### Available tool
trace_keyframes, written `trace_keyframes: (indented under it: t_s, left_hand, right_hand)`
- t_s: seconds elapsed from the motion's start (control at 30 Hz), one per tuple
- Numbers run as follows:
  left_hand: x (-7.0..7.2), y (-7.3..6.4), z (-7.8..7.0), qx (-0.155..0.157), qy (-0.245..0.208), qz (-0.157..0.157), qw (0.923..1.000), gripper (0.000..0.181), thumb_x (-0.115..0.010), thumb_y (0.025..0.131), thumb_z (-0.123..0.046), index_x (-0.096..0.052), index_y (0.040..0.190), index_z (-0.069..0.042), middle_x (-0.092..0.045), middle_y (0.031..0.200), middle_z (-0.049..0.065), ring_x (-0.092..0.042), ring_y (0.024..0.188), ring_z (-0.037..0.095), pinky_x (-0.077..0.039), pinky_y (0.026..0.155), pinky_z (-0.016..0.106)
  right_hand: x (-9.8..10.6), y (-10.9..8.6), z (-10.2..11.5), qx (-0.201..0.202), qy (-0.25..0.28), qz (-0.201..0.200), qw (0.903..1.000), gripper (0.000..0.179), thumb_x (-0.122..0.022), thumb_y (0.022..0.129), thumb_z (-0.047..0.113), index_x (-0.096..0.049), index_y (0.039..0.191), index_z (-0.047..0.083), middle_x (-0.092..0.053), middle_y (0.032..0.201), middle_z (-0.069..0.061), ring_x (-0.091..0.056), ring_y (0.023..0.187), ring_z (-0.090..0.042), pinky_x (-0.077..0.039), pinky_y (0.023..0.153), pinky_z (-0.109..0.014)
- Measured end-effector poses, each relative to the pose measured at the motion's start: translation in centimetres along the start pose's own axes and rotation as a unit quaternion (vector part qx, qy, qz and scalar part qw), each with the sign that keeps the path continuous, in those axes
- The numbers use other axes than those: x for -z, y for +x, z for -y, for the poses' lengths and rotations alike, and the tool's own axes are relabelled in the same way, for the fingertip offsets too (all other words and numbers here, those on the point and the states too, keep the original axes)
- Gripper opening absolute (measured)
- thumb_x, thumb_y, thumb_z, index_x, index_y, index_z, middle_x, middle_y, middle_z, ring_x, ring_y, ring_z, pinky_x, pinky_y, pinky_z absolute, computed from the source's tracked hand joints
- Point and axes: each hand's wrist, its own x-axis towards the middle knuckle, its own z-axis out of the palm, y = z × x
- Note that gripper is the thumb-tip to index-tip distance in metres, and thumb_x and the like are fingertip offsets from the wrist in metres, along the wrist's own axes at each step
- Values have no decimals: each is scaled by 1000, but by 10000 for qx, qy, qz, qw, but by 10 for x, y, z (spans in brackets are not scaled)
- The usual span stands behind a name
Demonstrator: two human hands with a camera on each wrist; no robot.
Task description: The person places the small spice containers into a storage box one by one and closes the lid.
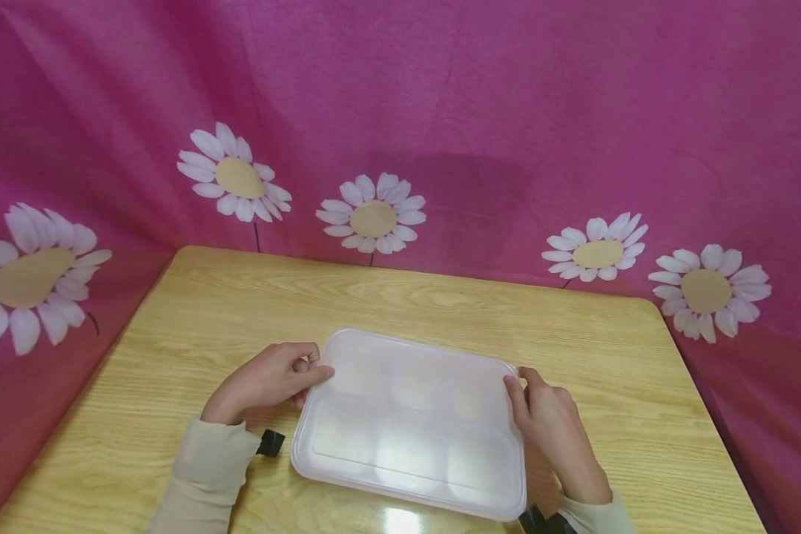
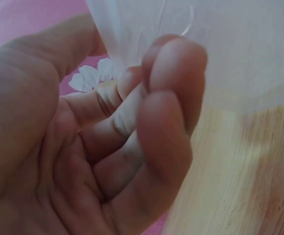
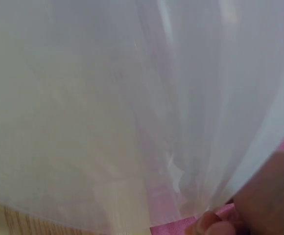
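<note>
Between the two hands is a translucent plastic container (image 1: pixel 414 423) with a flat rimmed lid and several rounded compartments showing through it. My left hand (image 1: pixel 270 378) grips its left edge near the far corner, thumb on the lid and fingers curled under the rim. At the right edge, my right hand (image 1: pixel 557 426) pinches the rim, thumb on top. In the left wrist view the container's wall (image 2: pixel 249 49) rises beyond the curled fingers (image 2: pixel 164 137). Its cloudy side (image 3: pixel 83 107) fills most of the right wrist view, with fingertips (image 3: pixel 218 227) at the bottom. What the compartments hold is unclear.
A light wooden table (image 1: pixel 294 297) lies under the container. Pink cloth (image 1: pixel 440 89) with white daisies hangs behind the table and at both sides. Black straps (image 1: pixel 270 443) show near the wrists, and a bright reflection lies on the table at the front.
</note>
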Motion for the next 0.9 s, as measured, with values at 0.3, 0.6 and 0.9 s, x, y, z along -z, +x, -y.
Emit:
trace_keyframes:
  t_s: [0.3, 0.6, 0.9]
  left_hand:
    - [0, 2, 6, 153, -556, 182, 9982, 32, -67, 100, -38, -58, 88, -10, -60, 59, 0, -58, 56, 17, -52, 64, 30]
    - [-1, 4, 8, 191, -942, 352, 9947, 34, -68, 100, -36, -54, 87, -7, -58, 59, 1, -55, 53, 16, -52, 58, 31]
    - [-4, 9, 18, 231, -1470, 629, 9869, 34, -66, 101, -34, -55, 86, -6, -58, 60, 1, -54, 52, 14, -52, 53, 29]
  right_hand:
    - [-2, -1, 1, 47, -42, 14, 10000, 46, -51, 108, 26, -59, 130, -13, -57, 64, -4, -46, 52, -13, -36, 50, -26]
    - [-4, -2, 0, 43, 6, -38, 10000, 46, -52, 108, 27, -59, 130, -13, -58, 64, -5, -47, 53, -13, -37, 50, -27]
    - [-5, -1, -6, -258, 549, 342, 9976, 45, -47, 110, 35, -56, 132, -4, -70, 75, -8, -57, 61, -14, -45, 56, -27]
